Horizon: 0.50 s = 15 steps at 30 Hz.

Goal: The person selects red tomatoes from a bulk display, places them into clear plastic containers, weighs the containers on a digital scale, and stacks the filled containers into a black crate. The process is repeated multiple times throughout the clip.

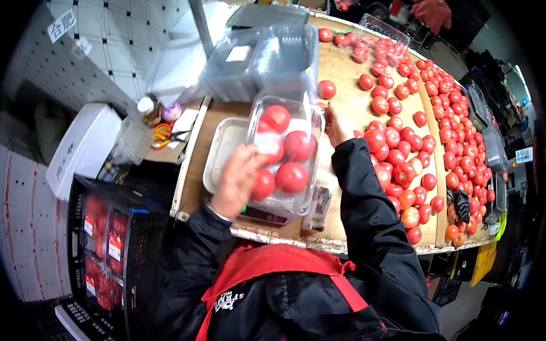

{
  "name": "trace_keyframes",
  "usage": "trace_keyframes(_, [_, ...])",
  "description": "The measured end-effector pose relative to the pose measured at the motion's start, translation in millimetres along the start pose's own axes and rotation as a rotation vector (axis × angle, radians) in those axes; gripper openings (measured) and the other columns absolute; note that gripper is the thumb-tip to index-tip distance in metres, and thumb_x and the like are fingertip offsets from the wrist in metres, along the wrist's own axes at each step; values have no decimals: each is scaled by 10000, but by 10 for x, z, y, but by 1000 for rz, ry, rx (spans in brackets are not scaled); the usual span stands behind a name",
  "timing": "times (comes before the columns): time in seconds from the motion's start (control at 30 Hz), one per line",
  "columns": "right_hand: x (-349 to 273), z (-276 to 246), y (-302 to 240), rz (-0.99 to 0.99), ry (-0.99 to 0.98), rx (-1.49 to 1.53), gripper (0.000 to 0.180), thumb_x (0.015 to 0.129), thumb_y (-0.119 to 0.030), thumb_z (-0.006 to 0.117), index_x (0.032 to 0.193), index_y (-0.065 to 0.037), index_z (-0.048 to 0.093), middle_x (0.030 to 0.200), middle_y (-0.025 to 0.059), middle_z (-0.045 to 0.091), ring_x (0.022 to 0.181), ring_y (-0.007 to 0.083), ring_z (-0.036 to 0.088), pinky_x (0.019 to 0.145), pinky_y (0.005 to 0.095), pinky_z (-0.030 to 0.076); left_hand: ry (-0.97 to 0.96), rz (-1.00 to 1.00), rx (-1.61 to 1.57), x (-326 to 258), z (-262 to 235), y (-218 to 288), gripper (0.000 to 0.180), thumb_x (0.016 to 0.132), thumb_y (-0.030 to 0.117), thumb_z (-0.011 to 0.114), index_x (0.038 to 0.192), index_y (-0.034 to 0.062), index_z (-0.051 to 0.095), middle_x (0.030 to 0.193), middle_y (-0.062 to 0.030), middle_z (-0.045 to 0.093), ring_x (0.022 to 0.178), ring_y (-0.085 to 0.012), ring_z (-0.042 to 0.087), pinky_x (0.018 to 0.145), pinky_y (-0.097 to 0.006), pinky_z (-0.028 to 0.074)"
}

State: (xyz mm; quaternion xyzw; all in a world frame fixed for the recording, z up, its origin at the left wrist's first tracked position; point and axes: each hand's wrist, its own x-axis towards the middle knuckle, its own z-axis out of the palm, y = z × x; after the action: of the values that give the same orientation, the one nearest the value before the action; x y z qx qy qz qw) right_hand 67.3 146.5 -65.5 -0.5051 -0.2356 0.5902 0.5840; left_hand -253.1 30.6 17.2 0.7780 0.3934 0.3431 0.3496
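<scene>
A clear plastic box (313, 146) with several red tomatoes (292, 177) inside is in front of me, over a scale with a pale tray (215, 154). My left hand (234, 179) is on the box's left side, its fingers reaching over the top, slightly blurred. Beneath those fingertips is a whitish patch, perhaps a label. At the far right edge of the box is my right hand (339, 125), fingers bent against it and partly hidden. The scale's lit display (264, 215) shows below the box's near edge.
Stacked empty clear boxes (286, 53) stand behind the scale. Loose tomatoes (404, 173) cover the table's right side, with a black glove (461, 206) among them. Orange-handled scissors (162, 136) lie at left, above a black crate (146, 235) of packed tomatoes. A person in red (431, 11) is far back.
</scene>
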Motion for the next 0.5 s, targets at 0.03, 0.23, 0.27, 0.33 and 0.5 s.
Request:
trace_keyframes(0.03, [80, -34, 15, 44, 1, 57, 386, 941, -463, 487, 892, -104, 621, 729, 4, 601, 604, 125, 563, 542, 270, 428, -147, 21, 299, -15, 129, 84, 436, 955, 420, 478, 1285, 148, 564, 1424, -97, 427, 1374, -291, 310, 1095, -559, 177])
trace_keyframes(0.23, [-86, 47, -211, 28, -153, -148, 152, 854, -217, 663, 818, -84, 598, 652, -30, 519, 547, 96, 538, 553, 286, 497, -240, -10, 471, -46, 250, 202, 429, 861, 360, 610, 1250, 179, 590, 1452, -70, 389, 1382, -329, 271, 1067, -619, 169])
trace_keyframes(0.27, [-100, 59, -222, 0, -165, -200, 164, 850, -223, 662, 811, -73, 608, 653, -25, 520, 546, 101, 534, 547, 280, 487, -201, 22, 460, -48, 236, 194, 428, 845, 323, 631, 1240, 164, 593, 1441, -91, 393, 1367, -335, 294, 1068, -583, 202])
trace_keyframes(0.33, [-108, 81, -190, -42, -86, -233, 191, 842, -221, 668, 777, -49, 620, 643, -2, 539, 526, 103, 519, 507, 275, 467, -130, 88, 428, -76, 227, 160, 432, 813, 250, 675, 1222, 133, 598, 1420, -133, 403, 1337, -348, 341, 1070, -511, 267])
trace_keyframes(0.5, [-137, 93, -136, -42, -37, -153, 185, 865, -206, 646, 795, -35, 631, 680, 11, 571, 545, 107, 536, 512, 270, 469, 306, -591, -489, -614, 225, -282, 384, 802, 75, 719, 1089, -32, 487, 955, -124, 601, 841, -209, 625, 745, -290, 510])
